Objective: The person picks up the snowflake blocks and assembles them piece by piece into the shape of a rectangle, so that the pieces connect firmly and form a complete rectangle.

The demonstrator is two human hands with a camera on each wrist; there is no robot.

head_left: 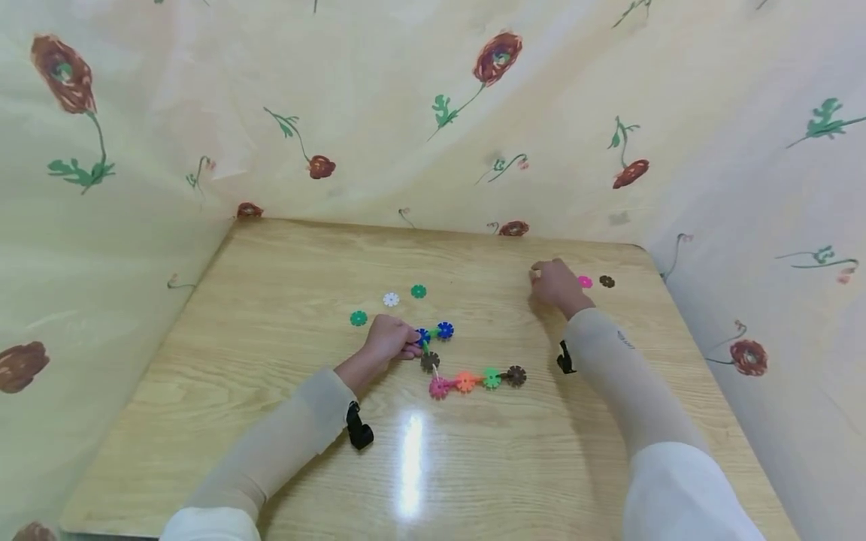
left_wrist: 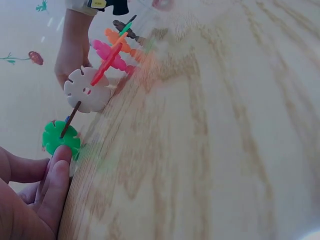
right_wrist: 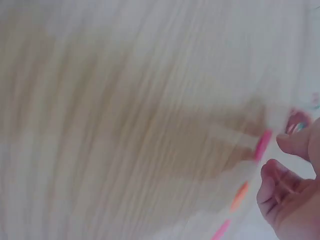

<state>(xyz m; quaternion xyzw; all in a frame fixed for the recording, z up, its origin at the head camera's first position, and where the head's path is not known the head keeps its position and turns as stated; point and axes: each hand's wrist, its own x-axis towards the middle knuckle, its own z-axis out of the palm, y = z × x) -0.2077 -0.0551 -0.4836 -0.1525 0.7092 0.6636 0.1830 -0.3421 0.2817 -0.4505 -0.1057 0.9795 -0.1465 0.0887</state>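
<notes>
Beige sleeves [head_left: 287, 436] (2 black straps [head_left: 358, 434])

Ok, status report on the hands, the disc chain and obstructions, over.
Left hand pinches multicoloured notched-disc chain. Right hand beside loose pink disc, holding nothing visible. No obvious obstruction.

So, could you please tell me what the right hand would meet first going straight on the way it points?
The right hand would probably meet the nearest pink disc first, just ahead in its wrist view; depth is unclear.
</notes>
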